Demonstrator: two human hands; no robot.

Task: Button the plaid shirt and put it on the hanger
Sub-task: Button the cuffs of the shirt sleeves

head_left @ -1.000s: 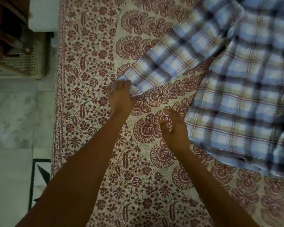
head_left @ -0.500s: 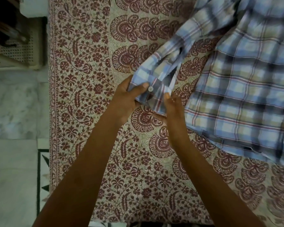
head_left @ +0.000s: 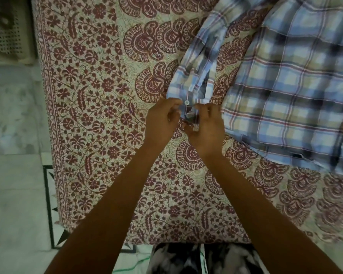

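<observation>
Blue, white and tan squares with thin red lines cover the plaid shirt (head_left: 285, 86). It lies spread out on the upper right part of a printed cloth (head_left: 97, 95). The cloth is cream with dark red flowers and leaves.

One long sleeve (head_left: 206, 42) runs down and to the left from the shirt's body, toward the person. At its end is the cuff (head_left: 186, 86). The cuff is open, with a slit showing in it. A small white button (head_left: 186, 102) sits on the left edge of the cuff.

The left hand (head_left: 162, 121) has its fingers curled. Its grip pinches the left edge of the cuff, just beside the button. The right hand (head_left: 206, 127) has curled fingers too, and its grip holds the other edge of the cuff. The two hands are very close, with the cuff end between them. Both bare arms reach up from the bottom of the view.

Left of the cloth is a pale stone floor (head_left: 12, 135) with a black line in it. A white basket (head_left: 6, 36) with little holes stands at the top left. At the bottom, the person's black and white clothes (head_left: 186, 260) show
</observation>
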